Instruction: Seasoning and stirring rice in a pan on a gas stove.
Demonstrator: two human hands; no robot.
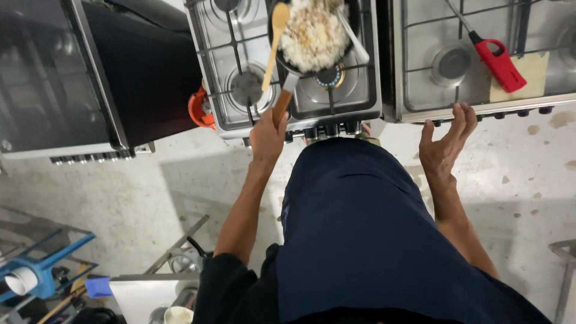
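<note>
A dark frying pan full of pale rice-like food sits over a lit burner on the middle steel stove. My left hand grips the pan's wooden handle at the stove's front edge. A wooden spoon leans on the pan's left rim, and a light-coloured utensil rests on its right side. My right hand hovers open, fingers spread, just in front of the right stove, holding nothing.
A second steel stove on the right carries a red gas lighter and a pale board. A dark oven stands at left, an orange object beside it. Blue racks and tools lie lower left.
</note>
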